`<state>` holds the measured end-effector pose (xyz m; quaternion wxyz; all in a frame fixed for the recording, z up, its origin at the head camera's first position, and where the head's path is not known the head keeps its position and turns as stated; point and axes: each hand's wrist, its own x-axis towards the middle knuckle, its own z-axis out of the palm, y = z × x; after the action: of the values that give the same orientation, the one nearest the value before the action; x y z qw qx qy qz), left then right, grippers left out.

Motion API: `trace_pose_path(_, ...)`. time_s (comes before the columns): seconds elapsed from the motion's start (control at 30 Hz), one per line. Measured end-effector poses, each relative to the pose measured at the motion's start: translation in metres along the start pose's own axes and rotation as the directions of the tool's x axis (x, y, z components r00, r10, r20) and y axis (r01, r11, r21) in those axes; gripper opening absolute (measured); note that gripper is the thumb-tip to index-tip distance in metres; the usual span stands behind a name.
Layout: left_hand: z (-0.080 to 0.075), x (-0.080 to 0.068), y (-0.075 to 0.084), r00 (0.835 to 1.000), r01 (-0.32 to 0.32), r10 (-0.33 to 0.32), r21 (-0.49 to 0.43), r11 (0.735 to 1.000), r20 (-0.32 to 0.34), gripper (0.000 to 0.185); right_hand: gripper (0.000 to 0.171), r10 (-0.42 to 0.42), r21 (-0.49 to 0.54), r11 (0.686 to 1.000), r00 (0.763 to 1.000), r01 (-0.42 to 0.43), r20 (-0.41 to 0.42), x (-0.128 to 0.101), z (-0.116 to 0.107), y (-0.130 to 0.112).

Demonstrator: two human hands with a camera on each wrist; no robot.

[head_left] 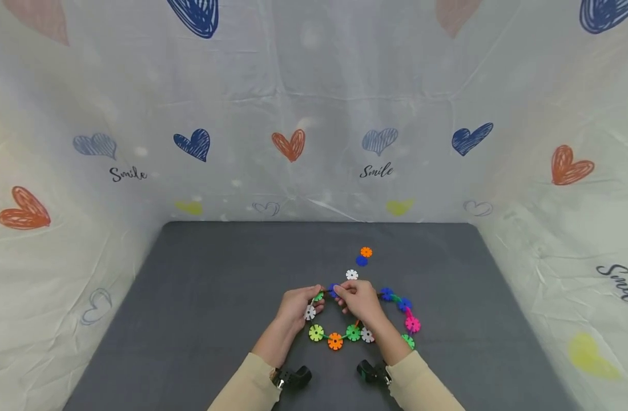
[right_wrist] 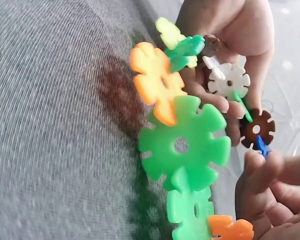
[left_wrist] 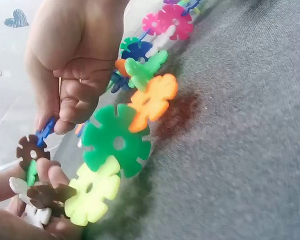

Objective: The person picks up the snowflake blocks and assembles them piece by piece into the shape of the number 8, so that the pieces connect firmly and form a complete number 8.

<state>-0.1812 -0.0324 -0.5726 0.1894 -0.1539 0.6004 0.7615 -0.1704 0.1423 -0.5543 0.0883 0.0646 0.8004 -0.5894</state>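
Slotted flower-shaped plastic discs are joined edge to edge into a colourful chain. My right hand (head_left: 362, 302) pinches a blue disc (right_wrist: 262, 146) between thumb and finger, its edge at a slot of a brown disc (right_wrist: 265, 121). That brown disc is held by my left hand (head_left: 292, 306), whose thumb and fingers also surround a green disc (right_wrist: 243, 106) and a white disc (right_wrist: 241, 80). From there the chain curves down through a yellow-green disc (left_wrist: 101, 189) and an orange disc (left_wrist: 157, 102) towards my right forearm, which hides part of it.
Loose on the dark grey table (head_left: 216, 274) beyond my hands lie a white disc (head_left: 349, 272), a blue disc (head_left: 361, 261) and an orange disc (head_left: 368, 251). More linked discs, including a pink disc (head_left: 410, 327), curve around right of my right hand. Heart-printed curtain (head_left: 334, 194) encloses the table.
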Motion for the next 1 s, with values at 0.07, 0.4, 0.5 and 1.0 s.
trace_pose_path(0.07, -0.002, 0.001, -0.003, 1.000, -0.008, 0.008, 0.020, 1.000, 0.016, 0.032, 0.021, 0.001, -0.015, 1.000, 1.000, -0.001, 0.016, 0.000, 0.000, 0.000)
trace_pose_path(0.4, 0.000, 0.001, -0.006, 0.999, -0.050, 0.051, 0.050, 0.998, -0.018, 0.028, 0.022, -0.077, -0.179, 0.982, 0.995, 0.065, -0.057, 0.001, 0.009, 0.008)
trace_pose_path(0.5, 0.001, 0.001, -0.005, 0.999, -0.047, 0.048, 0.054, 0.997, -0.017, 0.027, 0.023, -0.077, -0.173, 0.982, 0.996, 0.069, -0.040, 0.001, 0.007, 0.006)
trace_pose_path(1.0, -0.009, 0.013, -0.003, 0.996, 0.021, -0.015, -0.061, 0.998, 0.087, 0.031, 0.024, -0.117, -0.116, 0.988, 0.989, 0.106, -0.090, 0.000, 0.017, 0.007)
